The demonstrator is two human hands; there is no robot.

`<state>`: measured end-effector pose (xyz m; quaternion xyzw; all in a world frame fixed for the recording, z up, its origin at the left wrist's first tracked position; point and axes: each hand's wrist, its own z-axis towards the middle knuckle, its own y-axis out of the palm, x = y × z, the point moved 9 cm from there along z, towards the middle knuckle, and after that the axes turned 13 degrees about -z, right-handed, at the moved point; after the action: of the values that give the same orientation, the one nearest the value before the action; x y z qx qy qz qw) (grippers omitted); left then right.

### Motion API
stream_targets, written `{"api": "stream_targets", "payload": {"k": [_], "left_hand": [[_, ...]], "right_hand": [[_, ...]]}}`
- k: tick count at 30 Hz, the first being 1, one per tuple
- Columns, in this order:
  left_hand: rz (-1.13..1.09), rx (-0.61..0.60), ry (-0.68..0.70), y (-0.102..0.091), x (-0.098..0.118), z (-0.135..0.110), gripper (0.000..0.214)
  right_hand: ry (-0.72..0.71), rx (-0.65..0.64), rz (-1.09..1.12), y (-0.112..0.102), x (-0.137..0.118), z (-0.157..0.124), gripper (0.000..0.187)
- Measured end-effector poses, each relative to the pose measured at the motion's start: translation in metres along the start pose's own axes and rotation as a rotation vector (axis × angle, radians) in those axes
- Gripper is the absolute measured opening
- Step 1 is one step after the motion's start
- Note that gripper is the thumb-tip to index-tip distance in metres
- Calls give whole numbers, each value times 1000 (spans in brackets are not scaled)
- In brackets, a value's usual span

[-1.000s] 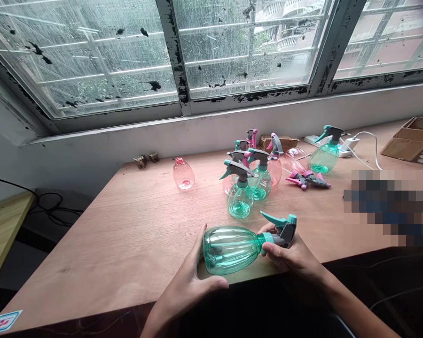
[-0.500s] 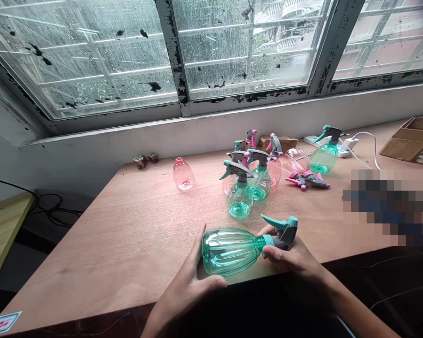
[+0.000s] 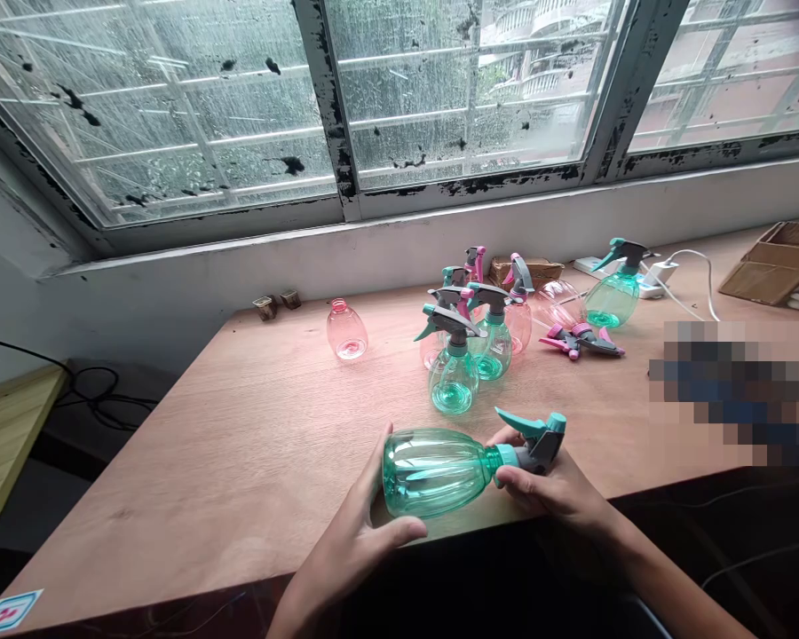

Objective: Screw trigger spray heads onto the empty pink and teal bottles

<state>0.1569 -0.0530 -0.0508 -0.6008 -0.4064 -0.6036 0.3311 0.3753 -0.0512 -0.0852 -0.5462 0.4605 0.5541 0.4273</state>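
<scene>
A clear green spray bottle [image 3: 436,475] lies sideways between my hands, above the table's front edge. Around its base curves my left hand [image 3: 366,524], with the thumb below and the fingers partly behind the bottle. My right hand [image 3: 549,488] pinches the neck collar of the grey and teal spray head [image 3: 539,444], which is seated on the bottle's mouth. Just beyond stand two more green spray bottles [image 3: 454,390] with heads on. Pink spray bottles [image 3: 519,324] are partly hidden behind them. A headless pink bottle [image 3: 347,333] stands upright farther left.
Two loose pink spray heads [image 3: 582,342] lie beside a tipped pink bottle [image 3: 560,304]. Another green spray bottle [image 3: 613,293] is near a white power strip [image 3: 649,288]. A cardboard box [image 3: 776,262] sits at the right, and two small brown cups [image 3: 265,308] stand at the back left.
The held bottle has turned slightly about its length, and its spray head has shifted a little to the right. Both hands keep their hold; the other bottles stay put.
</scene>
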Motion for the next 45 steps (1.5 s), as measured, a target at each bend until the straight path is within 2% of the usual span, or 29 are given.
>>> {"api": "stream_targets", "payload": {"k": [6,10,14,16,19,23,27,32,37,41,45], "left_hand": [[-34,-31,21,6,0,3,100],[-60,-1,-9,2,0,2,117],[-71,8,-26,0,-1,1,98],[-54,1,-18,2,0,1,96],[-50,5,7,4,2,3,99],[-62,-8,-6,3,0,2,117],[-36,-11,-21,-2,-5,1,99],[-34,-33,67,3,-1,3,93],[-74,-17,14,3,-2,3,115],[-39,-6,-22,0,-2,1,99],[3,-16,40,3,2,3,94]], "right_hand": [[-14,16,-9,-1,-3,1,35],[-13,0,-30,-1,0,0,36],[-18,-9,-19,0,0,0,38],[-16,7,-7,0,-1,0,37],[-15,20,2,0,-3,0,38],[-24,6,3,0,-2,0,37],[-19,-14,-10,0,1,0,36],[-19,-1,-8,1,-2,2,35],[-14,-18,1,1,2,1,34],[-17,-20,-7,-1,4,0,34],[-18,13,-15,-2,0,0,34]]}}
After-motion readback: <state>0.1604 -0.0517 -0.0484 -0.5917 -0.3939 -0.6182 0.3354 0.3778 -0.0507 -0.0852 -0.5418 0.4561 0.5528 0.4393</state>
